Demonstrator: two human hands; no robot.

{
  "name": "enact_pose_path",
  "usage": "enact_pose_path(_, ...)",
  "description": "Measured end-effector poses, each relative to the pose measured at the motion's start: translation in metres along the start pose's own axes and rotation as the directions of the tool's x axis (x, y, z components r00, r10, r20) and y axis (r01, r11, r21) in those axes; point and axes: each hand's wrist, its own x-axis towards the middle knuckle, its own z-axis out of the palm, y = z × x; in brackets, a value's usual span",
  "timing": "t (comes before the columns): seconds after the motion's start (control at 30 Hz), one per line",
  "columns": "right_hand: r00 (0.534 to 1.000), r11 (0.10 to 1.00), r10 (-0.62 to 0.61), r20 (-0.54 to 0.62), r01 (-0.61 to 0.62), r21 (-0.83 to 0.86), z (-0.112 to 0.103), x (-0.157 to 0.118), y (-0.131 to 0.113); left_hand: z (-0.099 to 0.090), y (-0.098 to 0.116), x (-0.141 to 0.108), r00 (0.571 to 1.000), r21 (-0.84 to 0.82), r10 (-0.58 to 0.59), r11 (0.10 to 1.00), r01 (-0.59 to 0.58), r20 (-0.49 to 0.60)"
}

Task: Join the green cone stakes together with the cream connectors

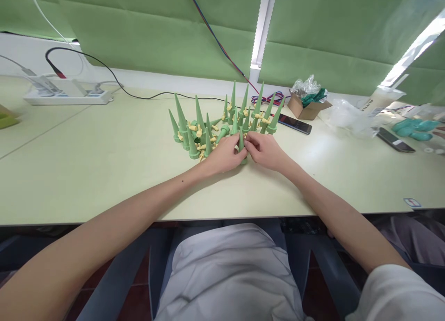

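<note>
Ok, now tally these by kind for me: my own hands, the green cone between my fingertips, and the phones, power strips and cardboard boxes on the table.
Your own left hand and right hand: 2
Green cone between your fingertips: 1
Phones: 2
Power strip: 1
Cardboard box: 1
Total: 7

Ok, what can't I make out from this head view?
All in the head view:
Green cone: base partly covered by the left hand.
Right hand: whether its fingertips hold anything, hidden by its own curled fingers.
Yellow pieces: too small, partly hidden by surrounding cones.
Yellow-green item: cut off by the left edge.
</note>
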Motion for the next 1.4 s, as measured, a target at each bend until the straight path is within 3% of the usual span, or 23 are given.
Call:
enact_pose_path(0.7, 0.999, 0.999, 0.034, 0.034, -0.033, -0.027, -0.0025, 0.0003, -0.0017, 0.0002, 0.0000, 0.0011, 1.000, 0.069, 0.014, 0.998, -0.013, -0.008)
enact_pose_path(1.4, 0.998, 1.000, -0.012, 0.064, 0.013, -0.024, -0.0068, -0.0012, -0.0028, 0.0018, -0.0016, 0.0026, 0.996, 0.127, 0.080, 0.989, -0.073, -0.048)
